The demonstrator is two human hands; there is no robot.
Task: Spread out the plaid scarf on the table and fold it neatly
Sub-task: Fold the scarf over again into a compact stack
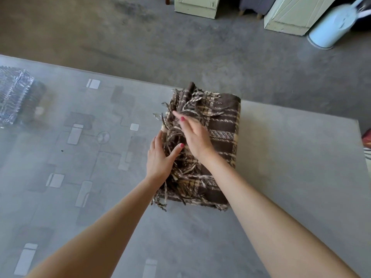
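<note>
The plaid scarf (220,141), brown with cream stripes, lies folded into a thick rectangle near the far edge of the grey table (291,157). Its tangled fringe lies along the left side and on top. My left hand (160,157) rests flat against the fringe at the scarf's left edge, fingers spread. My right hand (193,135) lies palm down on the fringe on top of the bundle, fingers extended. Neither hand grips the cloth.
A clear ribbed container (14,97) stands at the table's far left. Beyond the table's far edge is concrete floor, with pale green cabinets (291,15) and a light blue bin (331,27) at the back right. Something red and striped (367,145) pokes in at the right edge.
</note>
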